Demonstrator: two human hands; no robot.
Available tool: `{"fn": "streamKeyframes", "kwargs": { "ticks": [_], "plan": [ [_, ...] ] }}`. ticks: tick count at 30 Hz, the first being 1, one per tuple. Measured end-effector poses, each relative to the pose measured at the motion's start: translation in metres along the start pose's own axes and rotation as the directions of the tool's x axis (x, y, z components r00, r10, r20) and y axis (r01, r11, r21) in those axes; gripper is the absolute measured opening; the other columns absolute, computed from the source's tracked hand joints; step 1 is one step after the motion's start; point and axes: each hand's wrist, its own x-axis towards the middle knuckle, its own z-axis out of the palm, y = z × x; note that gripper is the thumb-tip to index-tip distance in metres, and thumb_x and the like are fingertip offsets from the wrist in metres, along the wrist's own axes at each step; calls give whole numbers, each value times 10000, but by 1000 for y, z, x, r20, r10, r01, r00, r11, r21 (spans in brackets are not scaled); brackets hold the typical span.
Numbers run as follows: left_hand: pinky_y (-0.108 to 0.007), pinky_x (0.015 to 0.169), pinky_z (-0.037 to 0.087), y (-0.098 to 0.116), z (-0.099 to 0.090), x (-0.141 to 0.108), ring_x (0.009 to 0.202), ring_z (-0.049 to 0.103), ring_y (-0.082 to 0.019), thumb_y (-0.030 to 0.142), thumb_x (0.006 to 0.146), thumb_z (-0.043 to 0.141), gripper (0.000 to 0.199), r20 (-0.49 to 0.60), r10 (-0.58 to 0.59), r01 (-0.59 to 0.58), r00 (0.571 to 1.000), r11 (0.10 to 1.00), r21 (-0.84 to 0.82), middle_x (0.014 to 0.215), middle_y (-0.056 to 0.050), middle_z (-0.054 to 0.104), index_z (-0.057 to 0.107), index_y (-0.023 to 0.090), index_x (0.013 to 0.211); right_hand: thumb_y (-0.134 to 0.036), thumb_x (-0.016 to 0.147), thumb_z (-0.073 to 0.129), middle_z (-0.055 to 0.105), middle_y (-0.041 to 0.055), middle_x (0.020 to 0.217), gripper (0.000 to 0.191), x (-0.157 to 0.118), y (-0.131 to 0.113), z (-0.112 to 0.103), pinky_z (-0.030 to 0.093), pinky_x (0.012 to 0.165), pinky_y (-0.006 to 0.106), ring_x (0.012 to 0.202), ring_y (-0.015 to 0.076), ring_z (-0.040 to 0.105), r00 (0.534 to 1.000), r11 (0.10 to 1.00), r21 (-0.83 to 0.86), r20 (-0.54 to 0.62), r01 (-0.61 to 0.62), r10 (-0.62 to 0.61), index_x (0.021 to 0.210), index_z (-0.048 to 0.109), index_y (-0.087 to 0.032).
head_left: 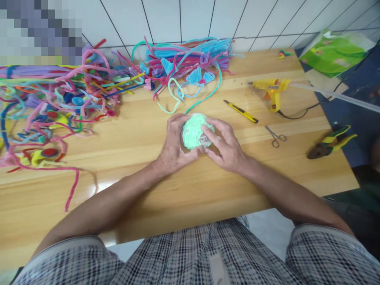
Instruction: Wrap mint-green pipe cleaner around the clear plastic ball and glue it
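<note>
A rounded ball wound in mint-green pipe cleaner sits between my two hands over the middle of the table. A greyish-brown patch shows at its lower right. My left hand curves around the left side, thumb along the bottom, closed on it. From the right, my right hand grips the ball, with fingers over its top and front near the grey patch. Just beyond lie loose light-green and teal pipe cleaners; whether one joins the ball I cannot tell.
Tangled pipe cleaners cover the left side, and a blue-pink bundle lies along the wall. To the right are a yellow utility knife, scissors, a corded yellow glue gun, pliers and a green bag.
</note>
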Motion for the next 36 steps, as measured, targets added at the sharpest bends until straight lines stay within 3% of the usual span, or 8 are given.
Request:
{"fn": "streamKeyframes", "kwargs": {
  "ticks": [4,9,15,19,24,28,36],
  "plan": [
    [-654,1329,486,-1,1,-1,1595,488,-393,702,1018,732,830,51,-37,42,998,994,-99,1633,-172,476,337,328,1645,-341,1094,637,530,179,1713,850,1,0,1,562,1244,701,1577,399,576,1000,1000,14,-14,-1,1,1842,235,-346],
    [-659,1359,460,1,-4,-2,1617,463,-391,702,1060,659,796,95,-42,52,995,994,-101,1652,-181,448,313,315,1664,-337,1108,610,523,193,1704,832,2,-1,6,552,1246,686,1576,393,568,999,1000,5,-40,15,-15,1845,223,-322],
    [-572,1342,503,5,-9,-1,1568,517,-311,581,1174,510,558,97,-114,124,989,988,-95,1616,-133,491,352,346,1656,-405,1102,635,534,183,1701,782,1,-3,11,542,1250,692,1561,402,578,998,1000,23,-56,-18,19,1816,329,-315],
    [-592,1343,502,7,-10,0,1568,527,-318,604,1170,516,565,89,-113,119,990,991,-64,1613,-126,504,353,359,1652,-436,1102,608,552,151,1707,703,1,-4,13,514,1271,714,1557,409,581,995,995,59,-52,-81,84,1774,430,-334],
    [-580,1362,494,9,-11,1,1585,521,-335,624,1150,567,581,115,-143,153,983,985,-81,1624,-78,493,360,402,1644,-353,1087,624,577,160,1670,730,0,-10,17,540,1258,683,1536,392,595,987,996,60,-145,-67,75,1786,416,-320],
    [-615,1343,507,10,-12,3,1568,534,-334,611,1137,598,571,117,-134,145,984,985,-91,1614,-85,499,372,419,1625,-350,1079,616,577,153,1682,675,-1,-13,20,514,1284,704,1548,402,583,985,989,84,-113,-125,134,1743,501,-310],
    [-579,1349,501,6,-11,-1,1581,516,-318,597,1174,495,551,102,-112,124,988,985,-122,1632,-130,486,374,349,1652,-352,1081,665,609,174,1628,740,3,-12,17,575,1215,661,1493,384,631,986,999,10,-164,-35,36,1776,417,-303]
  ]
}}
